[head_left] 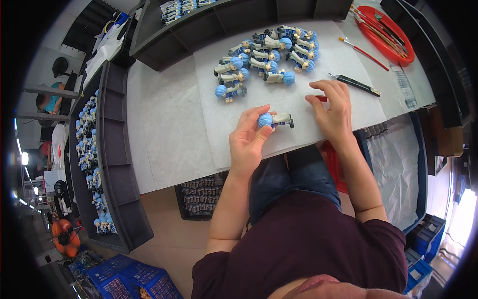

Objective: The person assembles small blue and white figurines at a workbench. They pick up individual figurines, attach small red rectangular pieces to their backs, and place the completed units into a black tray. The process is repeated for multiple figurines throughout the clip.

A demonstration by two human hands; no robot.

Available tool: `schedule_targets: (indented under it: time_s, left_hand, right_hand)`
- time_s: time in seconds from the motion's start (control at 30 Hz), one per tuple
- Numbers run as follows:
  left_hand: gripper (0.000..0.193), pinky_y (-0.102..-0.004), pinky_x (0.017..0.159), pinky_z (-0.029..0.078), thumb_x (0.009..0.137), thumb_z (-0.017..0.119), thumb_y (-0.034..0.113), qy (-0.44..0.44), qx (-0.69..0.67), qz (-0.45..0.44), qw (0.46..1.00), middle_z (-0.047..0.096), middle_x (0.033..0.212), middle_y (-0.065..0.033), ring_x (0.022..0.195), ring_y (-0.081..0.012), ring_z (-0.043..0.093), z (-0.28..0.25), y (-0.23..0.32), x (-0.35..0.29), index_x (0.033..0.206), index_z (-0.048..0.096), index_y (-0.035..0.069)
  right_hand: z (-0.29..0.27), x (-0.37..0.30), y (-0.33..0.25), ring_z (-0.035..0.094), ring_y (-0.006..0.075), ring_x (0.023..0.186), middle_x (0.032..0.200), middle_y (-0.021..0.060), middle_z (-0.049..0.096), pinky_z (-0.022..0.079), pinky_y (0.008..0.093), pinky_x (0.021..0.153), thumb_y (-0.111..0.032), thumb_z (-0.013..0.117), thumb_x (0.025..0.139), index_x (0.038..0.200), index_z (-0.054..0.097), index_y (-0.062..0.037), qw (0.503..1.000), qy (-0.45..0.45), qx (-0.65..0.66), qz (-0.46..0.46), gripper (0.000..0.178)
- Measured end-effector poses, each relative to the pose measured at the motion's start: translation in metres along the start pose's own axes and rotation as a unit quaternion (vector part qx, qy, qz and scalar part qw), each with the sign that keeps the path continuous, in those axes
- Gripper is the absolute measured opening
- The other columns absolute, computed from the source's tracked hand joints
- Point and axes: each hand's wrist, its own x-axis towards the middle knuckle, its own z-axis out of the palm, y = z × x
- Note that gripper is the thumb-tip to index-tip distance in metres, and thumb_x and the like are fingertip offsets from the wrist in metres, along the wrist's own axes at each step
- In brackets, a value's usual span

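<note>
My left hand (247, 135) is closed around a small figurine (280, 119) with light blue hair, a whitish cape and dark boots. Its head lies between thumb and fingers, and its feet point right. To the right, my right hand (332, 107) hovers over the white sheet (214, 142), thumb and forefinger curved and apart. A short red piece (321, 98) shows in the gap beside that thumb; whether the hand touches it, I cannot tell. Beyond both hands lie several similar figurines (273, 55), grouped on the sheet.
A black-handled craft knife (356, 84) and a red paintbrush (366, 54) lie at right, near a red tray (363, 20) of brushes. Dark bins (117, 144) with more figurines stand left and at the back (199, 35). A lined blue-rimmed container (396, 174) sits right, below the table.
</note>
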Motion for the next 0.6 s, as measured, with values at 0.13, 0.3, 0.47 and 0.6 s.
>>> schedule_targets:
  time_s: [0.13, 0.3, 0.47, 0.6]
  left_hand:
    - [0.037, -0.0298, 0.083, 0.048, 0.084, 0.057, 0.003, -0.002, -0.04, -0.027, 0.999, 0.057, 0.107, -0.013, 0.097, -0.0174, 0.055, -0.003, -0.003, 0.0, 0.12, 0.048, -0.003]
    - [0.036, -0.0275, 0.081, 0.048, 0.085, 0.057, 0.005, 0.023, -0.017, -0.025, 0.999, 0.058, 0.106, -0.0136, 0.093, -0.015, 0.055, 0.003, 0.002, 0.0, 0.119, 0.049, -0.003]
    - [0.034, -0.0246, 0.076, 0.048, 0.085, 0.058, 0.005, 0.023, 0.022, -0.022, 0.999, 0.059, 0.103, -0.0127, 0.088, -0.0121, 0.055, 0.007, -0.001, 0.0, 0.117, 0.05, -0.003]
    - [0.034, -0.0232, 0.075, 0.048, 0.084, 0.058, 0.004, 0.03, 0.048, -0.019, 0.998, 0.06, 0.102, -0.0121, 0.085, -0.0111, 0.055, 0.009, -0.002, 0.0, 0.116, 0.051, -0.003]
  right_hand:
    - [-0.008, -0.008, -0.025, 0.056, 0.022, 0.08, 0.09, 0.0092, 0.06, 0.045, 0.0305, 0.063, 0.001, 0.066, 0.072, 0.091, 0.061, -0.003, 0.94, -0.071, 0.294, 0.156, 0.021]
    - [-0.002, -0.004, -0.006, 0.054, 0.0265, 0.086, 0.092, 0.0107, 0.06, 0.044, 0.0338, 0.074, 0.001, 0.065, 0.07, 0.093, 0.061, -0.0024, 0.991, -0.029, 0.118, 0.06, 0.024]
    - [-0.001, -0.008, 0.01, 0.056, 0.0237, 0.083, 0.086, 0.0098, 0.062, 0.044, 0.0324, 0.073, 0.0, 0.065, 0.07, 0.09, 0.063, -0.0017, 0.984, -0.096, 0.081, 0.122, 0.02]
    - [-0.005, -0.006, -0.01, 0.059, 0.016, 0.073, 0.081, 0.0064, 0.063, 0.045, 0.0257, 0.064, 0.001, 0.066, 0.071, 0.088, 0.065, -0.0022, 0.944, -0.083, 0.236, 0.216, 0.018]
